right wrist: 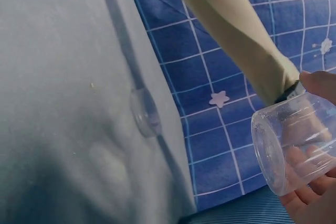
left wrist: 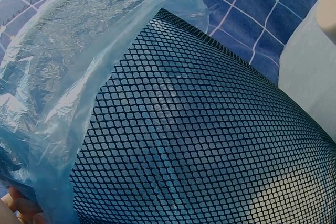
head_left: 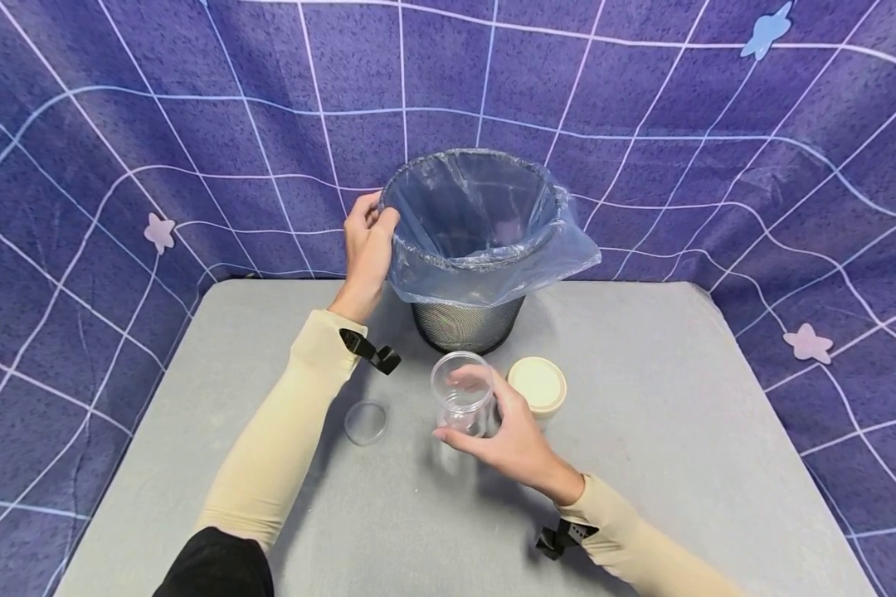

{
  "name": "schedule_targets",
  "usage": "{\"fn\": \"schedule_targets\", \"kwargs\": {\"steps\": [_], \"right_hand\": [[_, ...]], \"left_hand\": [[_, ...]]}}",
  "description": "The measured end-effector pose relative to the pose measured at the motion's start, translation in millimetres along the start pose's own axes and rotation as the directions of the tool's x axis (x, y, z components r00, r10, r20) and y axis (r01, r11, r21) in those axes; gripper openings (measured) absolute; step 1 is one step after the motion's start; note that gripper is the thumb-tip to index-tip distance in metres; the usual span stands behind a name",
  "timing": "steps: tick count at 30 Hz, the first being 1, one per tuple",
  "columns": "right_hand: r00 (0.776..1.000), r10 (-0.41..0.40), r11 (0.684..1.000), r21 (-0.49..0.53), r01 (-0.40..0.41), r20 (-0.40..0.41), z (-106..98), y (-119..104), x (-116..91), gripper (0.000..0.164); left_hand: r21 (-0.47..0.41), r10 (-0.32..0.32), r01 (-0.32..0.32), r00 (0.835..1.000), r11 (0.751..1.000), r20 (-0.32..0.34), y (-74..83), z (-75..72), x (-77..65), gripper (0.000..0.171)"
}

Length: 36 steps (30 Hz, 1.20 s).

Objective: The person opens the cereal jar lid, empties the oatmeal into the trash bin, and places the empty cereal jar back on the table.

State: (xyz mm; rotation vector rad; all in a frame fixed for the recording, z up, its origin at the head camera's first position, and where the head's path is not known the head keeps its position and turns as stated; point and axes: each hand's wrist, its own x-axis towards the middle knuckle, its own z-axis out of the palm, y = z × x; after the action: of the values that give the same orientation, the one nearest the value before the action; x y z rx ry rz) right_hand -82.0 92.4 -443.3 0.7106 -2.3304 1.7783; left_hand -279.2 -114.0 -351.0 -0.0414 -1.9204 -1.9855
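A black mesh trash bin lined with a thin blue plastic bag stands at the back of the table. My left hand grips the bin's left rim, over the bag; in the left wrist view only a few fingers show past the bag. My right hand holds a clear plastic jar by its sides, in front of the bin and above the table. In the right wrist view the see-through jar has nothing visible inside. A clear round lid lies flat to the left.
Right of the jar, partly behind my right hand, stands a container with a cream-coloured lid. Everything is on a grey table. A purple-blue grid-patterned cloth hangs behind and along the sides.
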Motion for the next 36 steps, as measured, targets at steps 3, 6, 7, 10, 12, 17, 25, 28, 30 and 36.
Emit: {"fn": "schedule_targets", "kwargs": {"steps": [3,6,7,10,12,17,25,28,30,36], "right_hand": [[1.0,0.012,1.0,-0.015,-0.012,-0.002,5.2,5.6,1.0,0.066],[1.0,0.022,1.0,-0.017,-0.022,-0.004,10.3,11.2,3.2,0.067],[1.0,0.024,1.0,-0.016,-0.024,-0.005,11.9,13.0,4.1,0.067],[1.0,0.026,1.0,-0.008,-0.026,-0.005,16.3,17.3,6.9,0.067],[1.0,0.029,1.0,-0.002,-0.029,-0.002,19.0,20.2,9.1,0.066],[0.999,0.04,0.999,-0.001,-0.04,0.007,25.2,28.7,15.0,0.065],[0.997,0.075,0.996,-0.053,-0.074,0.008,35.1,47.4,18.9,0.067],[0.994,0.104,0.991,-0.082,-0.102,0.017,37.0,53.4,21.9,0.067],[0.993,0.115,0.989,-0.096,-0.113,0.02,37.9,57.4,24.0,0.068],[0.989,0.145,0.983,-0.114,-0.144,0.003,40.1,67.1,27.3,0.068]], "left_hand": [[0.003,0.006,-0.006,1.0,1.0,-0.002,-0.2,0.0,-0.1,0.039],[-0.001,0.009,-0.009,1.0,1.0,-0.003,-0.4,0.0,-0.2,0.039],[-0.002,0.009,-0.009,1.0,1.0,-0.002,-0.7,0.0,-0.2,0.039],[-0.008,0.01,-0.01,1.0,1.0,0.0,-1.4,0.0,-0.2,0.039],[-0.011,0.008,-0.008,1.0,1.0,0.0,-1.3,0.2,-0.5,0.039],[-0.018,0.013,-0.013,1.0,1.0,-0.001,-1.2,0.3,-0.4,0.039],[-0.017,0.015,-0.015,1.0,1.0,0.004,-1.6,-0.1,-1.1,0.039],[-0.019,0.013,-0.013,1.0,1.0,0.003,-1.7,-0.4,-0.9,0.038],[-0.017,0.012,-0.012,1.0,1.0,0.0,-1.6,-0.7,-0.7,0.039],[-0.026,0.014,-0.014,1.0,1.0,0.004,-0.8,-0.1,-0.9,0.039]]}}
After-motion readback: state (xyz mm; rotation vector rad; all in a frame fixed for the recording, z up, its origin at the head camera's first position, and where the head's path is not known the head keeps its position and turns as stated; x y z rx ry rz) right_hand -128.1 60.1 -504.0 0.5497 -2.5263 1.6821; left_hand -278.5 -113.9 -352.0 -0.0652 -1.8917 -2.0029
